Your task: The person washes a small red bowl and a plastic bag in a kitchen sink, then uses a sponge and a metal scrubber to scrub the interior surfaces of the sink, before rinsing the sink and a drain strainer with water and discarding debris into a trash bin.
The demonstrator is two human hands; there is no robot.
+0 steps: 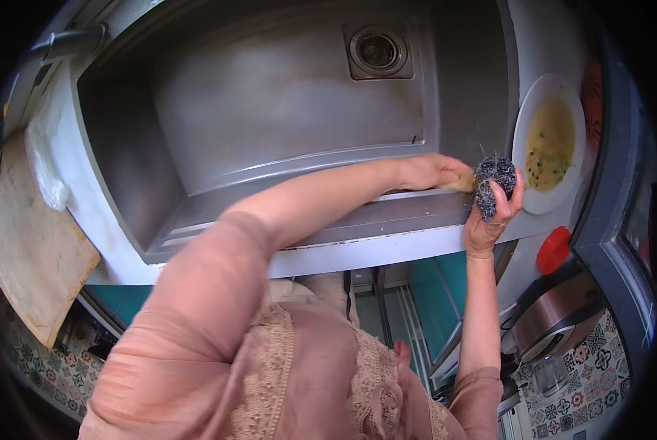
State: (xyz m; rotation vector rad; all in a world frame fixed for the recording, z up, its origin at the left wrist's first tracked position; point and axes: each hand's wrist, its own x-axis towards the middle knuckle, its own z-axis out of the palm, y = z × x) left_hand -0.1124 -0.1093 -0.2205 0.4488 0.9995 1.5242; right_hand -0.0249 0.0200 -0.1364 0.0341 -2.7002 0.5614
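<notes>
My left hand [433, 171] reaches across the front of the stainless steel sink [284, 110] and pinches a pale yellowish piece [462, 181], its kind unclear. My right hand [493, 220], at the sink's front right corner, has its fingers curled round a dark, rough, fibrous clump [495, 175] with thin stray strands. The yellowish piece meets the left side of the clump. Just right of my right hand, a white plate [524, 190] holds cloudy yellow-brown liquid with dark and green bits.
The round drain [378, 50] lies at the sink's far side. On the left are a worn wooden board [31, 236] and clear plastic film [48, 165]. A red plastic item [554, 250] and a metallic-brown appliance [551, 324] stand at the right, beside a dark frame [609, 231].
</notes>
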